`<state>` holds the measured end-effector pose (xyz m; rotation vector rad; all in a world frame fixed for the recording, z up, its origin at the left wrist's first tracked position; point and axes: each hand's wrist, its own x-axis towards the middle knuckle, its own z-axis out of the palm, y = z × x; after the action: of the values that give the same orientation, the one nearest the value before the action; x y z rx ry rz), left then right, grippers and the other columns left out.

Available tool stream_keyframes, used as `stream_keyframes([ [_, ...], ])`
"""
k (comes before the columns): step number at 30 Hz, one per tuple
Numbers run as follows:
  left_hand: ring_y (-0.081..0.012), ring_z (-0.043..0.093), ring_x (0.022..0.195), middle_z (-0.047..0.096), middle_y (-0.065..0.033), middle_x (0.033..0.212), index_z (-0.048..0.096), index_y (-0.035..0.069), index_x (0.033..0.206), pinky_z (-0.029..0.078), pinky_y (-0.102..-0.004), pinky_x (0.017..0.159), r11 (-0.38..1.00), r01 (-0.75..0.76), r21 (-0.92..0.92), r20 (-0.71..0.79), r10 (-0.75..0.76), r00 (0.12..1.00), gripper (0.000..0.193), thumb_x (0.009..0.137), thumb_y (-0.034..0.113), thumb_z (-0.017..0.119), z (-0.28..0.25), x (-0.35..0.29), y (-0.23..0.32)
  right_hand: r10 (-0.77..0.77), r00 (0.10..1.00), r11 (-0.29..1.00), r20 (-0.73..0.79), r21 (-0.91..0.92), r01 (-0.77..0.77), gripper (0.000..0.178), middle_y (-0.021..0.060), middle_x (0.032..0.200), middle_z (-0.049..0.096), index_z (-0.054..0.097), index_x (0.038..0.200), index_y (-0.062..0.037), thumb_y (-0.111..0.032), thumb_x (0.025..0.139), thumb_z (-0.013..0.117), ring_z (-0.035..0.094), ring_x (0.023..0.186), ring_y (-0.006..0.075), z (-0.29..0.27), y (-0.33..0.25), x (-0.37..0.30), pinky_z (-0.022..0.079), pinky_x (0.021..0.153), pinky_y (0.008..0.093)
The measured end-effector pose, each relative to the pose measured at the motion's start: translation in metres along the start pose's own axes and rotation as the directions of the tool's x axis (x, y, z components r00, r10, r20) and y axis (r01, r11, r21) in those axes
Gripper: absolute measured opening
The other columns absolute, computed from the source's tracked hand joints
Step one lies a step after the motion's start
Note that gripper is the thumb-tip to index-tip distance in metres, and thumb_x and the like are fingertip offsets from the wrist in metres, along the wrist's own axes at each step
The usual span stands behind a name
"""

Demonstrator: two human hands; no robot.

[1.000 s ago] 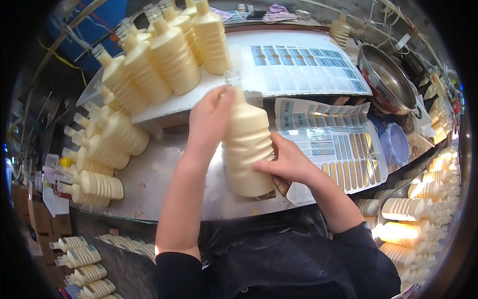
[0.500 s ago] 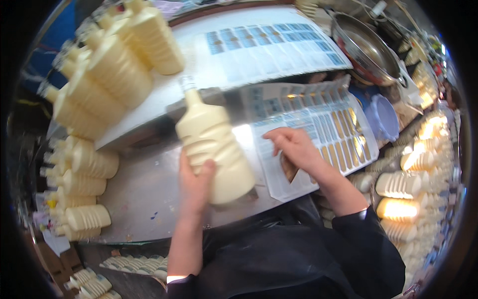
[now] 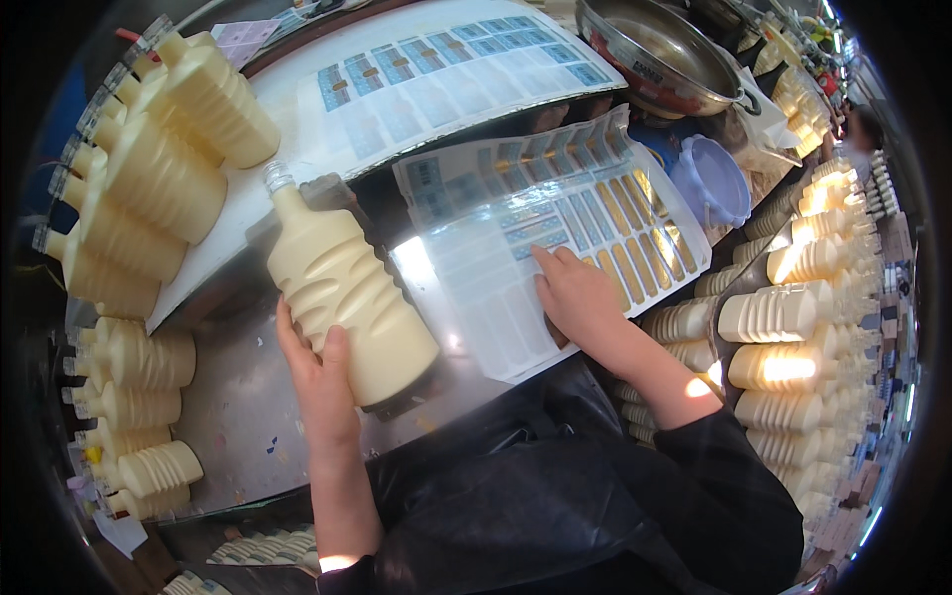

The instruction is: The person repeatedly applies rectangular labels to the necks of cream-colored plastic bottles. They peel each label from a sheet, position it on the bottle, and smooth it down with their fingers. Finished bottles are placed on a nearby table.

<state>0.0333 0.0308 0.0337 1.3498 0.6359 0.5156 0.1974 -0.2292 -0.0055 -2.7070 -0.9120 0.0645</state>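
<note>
My left hand [image 3: 322, 382] is wrapped round the lower side of a cream plastic bottle [image 3: 342, 288], which has a ribbed body and a clear threaded neck. The bottle tilts over the metal bench, its neck pointing to the far left. On the right, my right hand [image 3: 580, 297] rests on a sheet of stickers [image 3: 466, 317], fingertips at the edge of a small blue label [image 3: 535, 238]. Tucked under its curled fingers is a flat brown piece [image 3: 556, 333], mostly hidden. Gold strips and blue labels remain on the sheet's right part.
Another label sheet [image 3: 436, 79] lies on the raised white board behind. Cream bottles [image 3: 149, 178] stand in a cluster at far left, with more [image 3: 149, 387] below. A purple basin [image 3: 712, 183] and a metal pan [image 3: 664, 55] sit at right. Stacked bottles [image 3: 773, 367] line the right side.
My right hand's fingers have come down onto a small blue label on the sheet. The bottle stays in my left hand. The whole view has shifted, with the scene moving left.
</note>
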Motion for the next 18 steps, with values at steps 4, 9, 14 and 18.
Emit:
stream_keyframes([
  [4,-0.0282,0.042,0.141,0.036,-0.0216,0.156,0.016,0.000,0.160,0.033,-0.0392,0.118,0.997,-0.024,0.072,-0.040,0.026,0.999,0.072,0.101,0.012,0.056,0.007,-0.009,0.004,-0.022,0.987,0.995,0.160,-0.093,0.037,0.041,0.0199,0.103,0.066,0.057,0.134,-0.0005,-0.009,0.094,0.055,0.069,0.083,0.0377,0.010,-0.016,0.001,0.056,0.071,0.0476],
  [9,-0.0285,0.039,0.142,0.033,-0.0221,0.158,0.017,0.000,0.160,0.032,-0.0392,0.119,0.994,-0.056,0.090,-0.020,0.058,0.998,0.073,0.101,0.012,0.057,0.006,-0.011,-0.003,-0.268,0.893,0.945,0.363,-0.080,0.316,0.046,0.0172,0.106,0.062,0.057,0.135,0.0019,-0.008,0.090,0.058,0.070,0.075,0.0304,-0.017,-0.025,-0.055,0.055,0.063,0.0406],
  [14,-0.0281,0.041,0.141,0.035,-0.0215,0.156,0.018,0.000,0.160,0.033,-0.0391,0.118,0.997,-0.060,0.046,-0.036,0.062,0.997,0.074,0.100,0.011,0.060,0.009,-0.011,-0.003,-0.409,0.890,0.904,0.201,-0.046,0.425,0.047,0.0145,0.124,0.062,0.060,0.130,0.0027,-0.020,0.090,0.068,0.068,0.070,0.0245,-0.009,-0.012,-0.079,0.054,0.057,0.0367],
  [18,-0.0271,0.048,0.135,0.043,-0.0201,0.151,0.019,0.000,0.159,0.039,-0.0381,0.114,0.999,-0.034,0.028,-0.040,0.035,0.999,0.075,0.098,0.009,0.061,0.005,-0.009,0.002,-0.437,0.871,0.881,0.226,-0.088,0.465,0.049,0.0151,0.138,0.058,0.060,0.129,0.0019,-0.024,0.089,0.071,0.068,0.068,0.0241,-0.001,-0.010,-0.083,0.055,0.056,0.0373],
])
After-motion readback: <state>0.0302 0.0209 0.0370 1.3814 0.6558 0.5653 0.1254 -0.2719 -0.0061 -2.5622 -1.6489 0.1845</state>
